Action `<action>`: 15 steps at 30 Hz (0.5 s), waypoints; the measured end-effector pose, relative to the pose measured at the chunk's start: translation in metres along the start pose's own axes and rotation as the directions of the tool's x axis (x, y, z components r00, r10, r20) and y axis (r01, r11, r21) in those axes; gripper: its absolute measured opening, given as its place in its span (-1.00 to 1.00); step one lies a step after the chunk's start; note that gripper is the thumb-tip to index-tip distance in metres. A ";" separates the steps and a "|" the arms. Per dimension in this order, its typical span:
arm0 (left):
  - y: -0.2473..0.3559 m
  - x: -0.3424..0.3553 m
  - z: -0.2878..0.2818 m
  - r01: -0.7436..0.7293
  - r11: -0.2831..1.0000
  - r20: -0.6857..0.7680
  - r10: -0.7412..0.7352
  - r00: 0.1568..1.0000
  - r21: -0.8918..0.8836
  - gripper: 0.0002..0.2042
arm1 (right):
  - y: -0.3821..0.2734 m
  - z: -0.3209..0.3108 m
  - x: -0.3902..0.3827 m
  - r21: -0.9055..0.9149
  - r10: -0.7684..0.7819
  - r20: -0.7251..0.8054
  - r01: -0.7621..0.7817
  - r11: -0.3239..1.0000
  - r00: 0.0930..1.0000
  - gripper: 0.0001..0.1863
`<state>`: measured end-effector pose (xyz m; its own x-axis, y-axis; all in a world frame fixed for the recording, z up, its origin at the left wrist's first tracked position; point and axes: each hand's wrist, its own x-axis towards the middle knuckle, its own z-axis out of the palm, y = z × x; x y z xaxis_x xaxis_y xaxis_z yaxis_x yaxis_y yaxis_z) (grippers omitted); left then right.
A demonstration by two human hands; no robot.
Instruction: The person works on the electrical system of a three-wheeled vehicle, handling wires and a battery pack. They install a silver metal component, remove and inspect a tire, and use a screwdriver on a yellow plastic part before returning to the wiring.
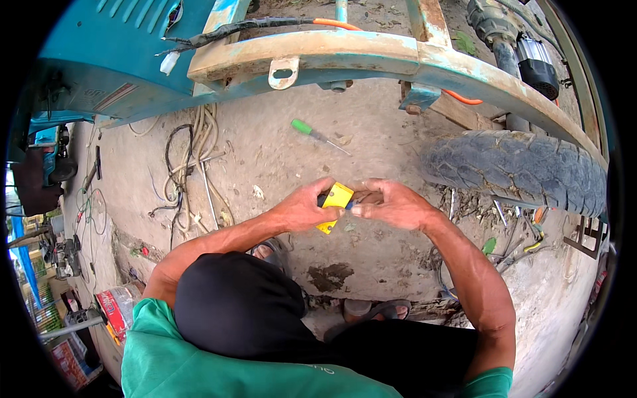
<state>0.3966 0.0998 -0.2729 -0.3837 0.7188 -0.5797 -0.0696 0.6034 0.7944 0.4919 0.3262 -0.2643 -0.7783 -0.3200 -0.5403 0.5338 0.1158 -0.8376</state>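
In front of my knees my left hand (306,207) is closed on a flat yellow piece (339,195) with small holes near its lower end. A dark part behind it is mostly hidden by my fingers. My right hand (397,207) meets it from the other side, thumb and fingers pinched round a small blue part (350,205) beside the yellow piece. What kind of part these form, I cannot tell. Beyond my hands, a screwdriver (320,136) with a green handle lies on the ground.
A rusty, pale-blue metal frame (318,54) crosses the far side, with a teal body panel (126,73) at left. A worn tyre (514,169) stands at right, hand tools and wires (524,229) near it. Coiled beige cable (206,142) lies at left.
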 end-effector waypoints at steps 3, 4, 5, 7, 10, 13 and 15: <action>-0.005 0.002 -0.004 0.017 1.000 -0.019 -0.017 1.000 -0.025 -0.61 | 0.001 0.007 0.020 -0.210 0.014 -0.139 -0.043 0.977 0.990 -0.51; -0.003 0.002 -0.006 0.016 1.000 -0.016 -0.017 1.000 -0.019 -0.62 | 0.000 0.007 0.021 -0.191 -0.002 -0.167 -0.030 0.981 0.986 -0.53; 0.000 0.002 -0.008 0.016 1.000 -0.013 -0.017 1.000 -0.012 -0.64 | 0.000 0.008 0.019 -0.172 -0.017 -0.196 -0.017 0.985 0.980 -0.55; -0.003 0.002 -0.009 -0.069 0.992 -0.054 0.075 0.996 0.110 -0.65 | 0.000 0.010 0.017 -0.217 -0.060 -0.231 0.009 0.976 0.971 -0.56; -0.015 0.006 -0.006 -0.228 0.897 -0.087 0.279 0.956 0.379 -0.63 | 0.002 0.013 0.015 -0.373 -0.124 -0.253 0.022 0.928 0.960 -0.57; -0.017 0.006 -0.002 -0.227 0.879 -0.045 0.269 0.962 0.419 -0.58 | -0.003 0.019 0.018 -0.460 -0.164 -0.235 0.038 0.887 0.958 -0.63; -0.014 0.007 -0.002 -0.219 0.910 0.004 0.233 0.973 0.352 -0.54 | -0.009 0.020 0.014 -0.516 -0.191 -0.196 0.064 0.854 0.962 -0.66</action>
<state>0.3929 0.0960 -0.2882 -0.3860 0.8408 -0.3795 0.3449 0.5131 0.7860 0.4829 0.3016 -0.2632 -0.9152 -0.1454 -0.3759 0.2355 0.5641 -0.7914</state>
